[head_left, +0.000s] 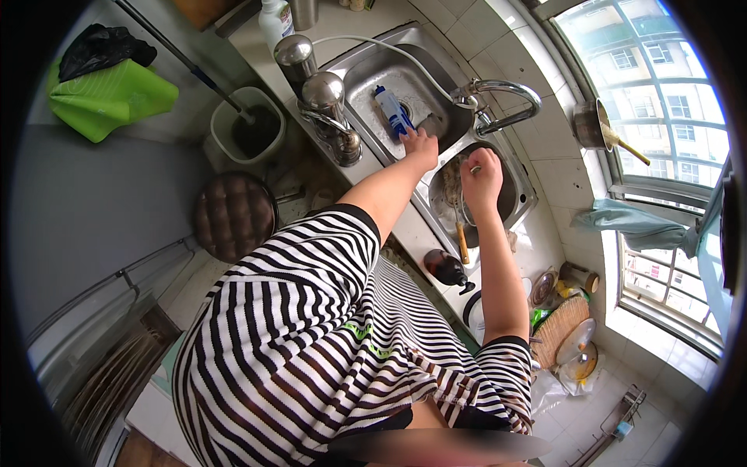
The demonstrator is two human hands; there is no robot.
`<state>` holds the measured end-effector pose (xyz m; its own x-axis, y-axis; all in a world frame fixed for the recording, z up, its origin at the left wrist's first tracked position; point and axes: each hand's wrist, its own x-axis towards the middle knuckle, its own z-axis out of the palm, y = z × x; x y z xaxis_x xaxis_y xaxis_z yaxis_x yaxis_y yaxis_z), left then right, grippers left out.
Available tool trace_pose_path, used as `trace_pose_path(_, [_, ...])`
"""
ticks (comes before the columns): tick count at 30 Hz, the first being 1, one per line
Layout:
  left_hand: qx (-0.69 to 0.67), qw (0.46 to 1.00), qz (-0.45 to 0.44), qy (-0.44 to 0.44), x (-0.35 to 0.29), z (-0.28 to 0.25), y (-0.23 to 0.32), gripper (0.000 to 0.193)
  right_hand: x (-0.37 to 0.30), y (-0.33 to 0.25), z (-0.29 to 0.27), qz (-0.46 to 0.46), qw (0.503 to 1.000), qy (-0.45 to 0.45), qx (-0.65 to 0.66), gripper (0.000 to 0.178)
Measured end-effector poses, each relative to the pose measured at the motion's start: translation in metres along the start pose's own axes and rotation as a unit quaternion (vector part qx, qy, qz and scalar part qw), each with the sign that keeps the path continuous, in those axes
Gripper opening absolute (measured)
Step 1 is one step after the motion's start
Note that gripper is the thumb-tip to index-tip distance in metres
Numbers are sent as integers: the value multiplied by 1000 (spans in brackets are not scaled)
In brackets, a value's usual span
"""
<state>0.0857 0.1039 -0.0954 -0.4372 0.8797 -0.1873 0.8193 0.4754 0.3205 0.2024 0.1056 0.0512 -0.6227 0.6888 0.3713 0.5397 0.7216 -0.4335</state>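
In the left basin of the steel sink [366, 87] lies a blue and white bottle or tube [391, 107], with a small grey piece [430, 123] beside it. My left hand [421, 149] reaches over the basin's near corner. Its fingers are stretched toward the bottle's lower end, and whether they touch it is unclear. Above the right basin my right hand [482, 173] is closed. Something small and greenish shows at its fingers, too little to name. Below that hand a pan-like utensil with a wooden handle [463, 243] rests in the right basin, its bowl partly hidden.
A chrome faucet [510, 93] arches over the sink from the window side. Metal dispensers [323, 93] and a white bottle [275, 22] stand left of it. A dark pump bottle [444, 267] sits at the counter's front edge. A bucket [247, 124] and padded stool [233, 216] are at the left.
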Motion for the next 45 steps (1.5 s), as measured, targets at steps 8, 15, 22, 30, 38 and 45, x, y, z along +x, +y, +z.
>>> trace_pose_path(8, [37,974,210,82,-20,-15,-16,42,33,-147,19,-95,988,-33,116,27])
trace_pose_path(15, [-311,861,401,-8,-92,-46,-86,50,50,-177,53,-141,987,-66,-38,22])
trace_pose_path(22, [-392,917,19,65,-121,-83,-278,28,53,-197,56,-142,983,-90,-74,22])
trace_pose_path(30, [-328,911,83,236,-20,-101,-326,69,53,-201,64,-160,976,-147,1,19])
trace_pose_path(38, [-377,897,135,187,4,-100,-328,48,65,-185,38,-273,930,-244,44,38])
trace_pose_path(45, [-480,858,145,109,23,-77,-345,43,8,-159,72,74,982,-94,145,87])
